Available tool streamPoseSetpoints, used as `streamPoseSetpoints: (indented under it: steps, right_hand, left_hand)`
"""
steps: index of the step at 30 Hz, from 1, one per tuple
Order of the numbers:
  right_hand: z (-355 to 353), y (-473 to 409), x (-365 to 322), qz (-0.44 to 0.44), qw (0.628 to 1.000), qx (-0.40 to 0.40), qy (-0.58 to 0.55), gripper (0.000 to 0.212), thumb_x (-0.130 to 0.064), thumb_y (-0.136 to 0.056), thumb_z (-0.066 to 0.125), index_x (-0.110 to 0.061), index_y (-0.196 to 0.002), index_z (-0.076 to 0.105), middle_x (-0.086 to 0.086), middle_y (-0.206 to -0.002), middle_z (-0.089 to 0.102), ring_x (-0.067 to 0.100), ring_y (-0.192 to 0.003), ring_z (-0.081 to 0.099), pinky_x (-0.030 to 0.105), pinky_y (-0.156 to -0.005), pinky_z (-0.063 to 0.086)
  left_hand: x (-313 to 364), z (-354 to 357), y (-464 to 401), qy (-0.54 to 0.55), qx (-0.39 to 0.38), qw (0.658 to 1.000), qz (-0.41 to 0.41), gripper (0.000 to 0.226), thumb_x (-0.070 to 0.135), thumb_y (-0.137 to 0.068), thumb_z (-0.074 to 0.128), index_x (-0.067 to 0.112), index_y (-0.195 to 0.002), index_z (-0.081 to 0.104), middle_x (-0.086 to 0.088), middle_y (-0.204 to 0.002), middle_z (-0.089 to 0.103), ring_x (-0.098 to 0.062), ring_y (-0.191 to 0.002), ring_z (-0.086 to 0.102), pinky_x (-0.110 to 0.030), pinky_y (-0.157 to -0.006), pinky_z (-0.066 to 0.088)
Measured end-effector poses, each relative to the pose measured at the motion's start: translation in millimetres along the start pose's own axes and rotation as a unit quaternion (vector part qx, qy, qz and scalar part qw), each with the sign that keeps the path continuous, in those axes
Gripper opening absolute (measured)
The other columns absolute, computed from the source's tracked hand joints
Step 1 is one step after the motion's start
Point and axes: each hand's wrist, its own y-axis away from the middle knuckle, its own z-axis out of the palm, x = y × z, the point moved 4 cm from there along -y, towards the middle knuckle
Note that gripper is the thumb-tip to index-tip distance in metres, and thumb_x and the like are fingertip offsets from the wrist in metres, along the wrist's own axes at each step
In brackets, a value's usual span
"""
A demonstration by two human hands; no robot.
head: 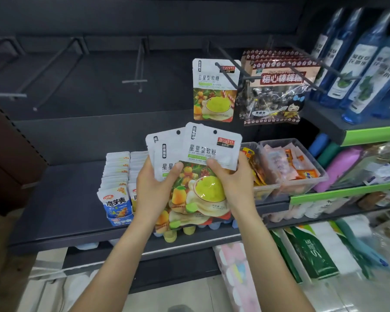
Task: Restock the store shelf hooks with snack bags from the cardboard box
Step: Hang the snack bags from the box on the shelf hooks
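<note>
Snack bags (198, 176) fanned between both hands, thumbs apparently pinching the fronts.

1. The candy bags (203, 167) are white on top, with a printed picture of yellow, orange and green fruit below.
2. The hung bag (214, 90) bears the same print.
3. The lollipop bags (277, 86) are clear, with a brown flowered header.
4. The bottles (365, 70) are blue with white labels.
5. The shelf (65, 206) is dark grey.
6. The shelf edges (369, 134) at right are bright green.
7. The pouches (116, 199) are white and blue.
</note>
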Motion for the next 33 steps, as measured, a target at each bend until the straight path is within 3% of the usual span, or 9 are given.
streamPoseSetpoints:
  steps: [2,4,7,10,15,20,27,31,33]
  right_hand:
    - [-11.7,-5.3,-6.4,-0.023,0.998,0.062,-0.002,0.042,-0.021,-0.080,0.077,-0.019,-0.117,0.058,-0.017,-0.102,0.066,0.000,-0.097,0.064,0.024,-0.084,0.052]
    - [-27.0,-11.8,-19.9,-0.073,0.992,0.106,-0.008,0.055,-0.015,-0.082,0.075,-0.016,-0.130,0.048,-0.023,-0.104,0.062,-0.004,-0.098,0.061,0.024,-0.087,0.052]
    - [-41.3,-22.5,-49.3,-0.196,0.976,0.091,0.014,0.071,-0.006,-0.087,0.070,-0.025,-0.142,0.030,-0.038,-0.127,0.047,-0.009,-0.116,0.052,0.018,-0.098,0.046]
    - [-37.3,-40.8,-67.1,-0.270,0.955,0.056,0.109,0.046,-0.015,-0.091,0.066,-0.026,-0.133,0.049,-0.016,-0.132,0.052,-0.011,-0.123,0.044,0.010,-0.102,0.034]
    - [-34.1,-56.9,-72.2,-0.245,0.962,0.051,0.106,0.043,-0.018,-0.092,0.064,-0.023,-0.133,0.054,-0.015,-0.128,0.055,-0.020,-0.117,0.042,0.002,-0.098,0.030]
    - [-38.3,-59.0,-73.5,-0.233,0.965,0.045,0.109,0.041,-0.019,-0.091,0.065,-0.024,-0.131,0.058,-0.014,-0.130,0.058,-0.011,-0.123,0.045,0.008,-0.103,0.032]
    - [-31.1,-83.5,-68.4,-0.195,0.974,0.033,0.113,0.038,-0.017,-0.090,0.067,-0.024,-0.126,0.061,-0.018,-0.124,0.058,-0.010,-0.118,0.045,0.004,-0.099,0.032]
    - [-8.9,-135.1,-61.8,-0.188,0.965,0.049,0.175,0.035,-0.022,-0.090,0.066,-0.013,-0.123,0.062,0.003,-0.125,0.062,0.016,-0.119,0.053,0.030,-0.102,0.041]
    - [3.2,-159.8,-57.3,-0.183,0.958,0.043,0.214,0.036,-0.018,-0.090,0.065,-0.011,-0.125,0.060,0.010,-0.126,0.057,0.021,-0.119,0.051,0.036,-0.104,0.041]
  left_hand:
    - [0.7,4.3,1.0,-0.003,-0.009,1.000,0.003,0.024,0.023,-0.090,0.064,0.028,-0.112,0.057,0.027,-0.102,0.061,0.021,-0.092,0.055,0.001,-0.072,0.040]
    - [-0.2,5.0,1.0,0.004,-0.010,1.000,0.002,0.024,0.024,-0.091,0.063,0.028,-0.114,0.058,0.026,-0.103,0.061,0.020,-0.093,0.055,0.001,-0.073,0.040]
    - [3.5,4.1,0.4,0.013,-0.009,1.000,0.007,0.026,0.027,-0.090,0.063,0.026,-0.115,0.058,0.025,-0.103,0.061,0.019,-0.092,0.056,0.000,-0.072,0.042]
    - [10.2,6.0,0.4,0.005,-0.011,1.000,0.026,0.032,0.027,-0.089,0.063,0.019,-0.120,0.058,0.026,-0.102,0.060,0.021,-0.092,0.055,0.000,-0.072,0.042]
    - [15.5,11.6,-0.1,0.002,-0.010,0.999,0.047,0.037,0.024,-0.089,0.064,0.015,-0.124,0.057,0.027,-0.102,0.059,0.020,-0.093,0.055,-0.001,-0.074,0.043]
    - [11.0,11.1,-2.2,-0.005,-0.013,0.999,0.036,0.034,0.027,-0.088,0.064,0.020,-0.120,0.057,0.028,-0.102,0.059,0.020,-0.093,0.056,-0.003,-0.075,0.045]
    - [4.6,3.8,-0.3,-0.013,-0.009,0.999,0.027,0.027,0.024,-0.089,0.064,0.024,-0.115,0.057,0.029,-0.100,0.059,0.022,-0.091,0.055,0.000,-0.070,0.042]
    - [-7.3,-11.4,-1.1,-0.031,0.012,0.999,0.016,0.028,0.027,-0.089,0.064,0.021,-0.115,0.060,0.026,-0.098,0.062,0.019,-0.089,0.058,-0.002,-0.070,0.044]
    - [-10.6,-17.9,-1.5,-0.034,0.022,0.999,0.012,0.026,0.027,-0.089,0.064,0.023,-0.114,0.060,0.022,-0.100,0.064,0.010,-0.094,0.060,-0.011,-0.077,0.048]
